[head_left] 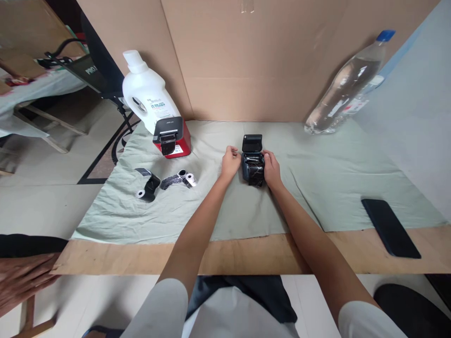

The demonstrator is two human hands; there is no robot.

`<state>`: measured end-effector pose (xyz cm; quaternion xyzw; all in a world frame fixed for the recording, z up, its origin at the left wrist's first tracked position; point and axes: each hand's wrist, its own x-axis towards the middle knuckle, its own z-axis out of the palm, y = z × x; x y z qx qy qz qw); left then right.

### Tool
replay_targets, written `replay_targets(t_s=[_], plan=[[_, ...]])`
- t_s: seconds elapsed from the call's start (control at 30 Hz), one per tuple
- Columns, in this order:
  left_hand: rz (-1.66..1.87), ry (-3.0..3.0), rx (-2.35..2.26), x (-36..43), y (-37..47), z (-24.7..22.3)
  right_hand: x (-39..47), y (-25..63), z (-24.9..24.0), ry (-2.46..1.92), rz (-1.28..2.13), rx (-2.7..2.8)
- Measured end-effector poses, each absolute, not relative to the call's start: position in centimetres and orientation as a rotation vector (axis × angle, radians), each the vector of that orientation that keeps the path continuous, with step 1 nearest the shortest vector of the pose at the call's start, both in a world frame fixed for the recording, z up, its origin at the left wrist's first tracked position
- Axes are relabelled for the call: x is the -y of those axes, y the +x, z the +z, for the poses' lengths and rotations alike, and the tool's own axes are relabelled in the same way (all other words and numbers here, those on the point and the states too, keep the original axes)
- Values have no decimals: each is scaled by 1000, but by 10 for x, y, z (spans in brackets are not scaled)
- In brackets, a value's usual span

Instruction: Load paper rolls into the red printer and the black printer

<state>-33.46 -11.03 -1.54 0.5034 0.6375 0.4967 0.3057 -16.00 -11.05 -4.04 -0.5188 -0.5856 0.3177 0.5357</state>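
A small dark portable printer (252, 162) sits on the green cloth, its lid (252, 143) raised at the back. Glossy black film or ribbon (255, 176) lies across its open front. My right hand (271, 168) grips the printer's right side. Just left of the printer is my left hand (230, 163), its fingers curled in; whether they hold anything or touch the casing is hidden. Farther left on the cloth lie a black roll with a white core (150, 189) and a pair of smaller rolls (182, 178) with loose dark film.
A red and black printer (181, 141) stands before a white detergent bottle (150, 94) at back left. A clear plastic bottle (347, 89) leans at back right. A phone (391, 227) lies by the right front edge. Cardboard (246, 61) walls the back. Another person's hand (26, 277) shows lower left.
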Motion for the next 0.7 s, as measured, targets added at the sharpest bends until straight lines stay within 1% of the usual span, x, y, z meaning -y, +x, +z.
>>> replay_targets(t_s=[0.17, 0.27, 0.33, 0.43, 0.5, 0.6, 0.7], plan=[[1389, 1643, -1497, 116, -333, 9, 110, -160, -40, -1223, 741, 1405], [1296, 1898, -1417, 115, -328, 30, 109, -160, -40, -1225, 742, 1411], [1081, 2091, -1484, 110, -325, 40, 109, -160, -39, -1229, 750, 1412], [609, 2304, -1609, 99, -318, 50, 109, -160, -38, -1232, 762, 1410], [369, 2371, -1646, 94, -312, 55, 109, -160, -38, -1233, 769, 1398], [135, 2425, -1679, 94, -301, 64, 109, -160, -39, -1227, 774, 1382], [-5, 2491, -1693, 99, -290, 73, 109, -160, -39, -1215, 763, 1385]])
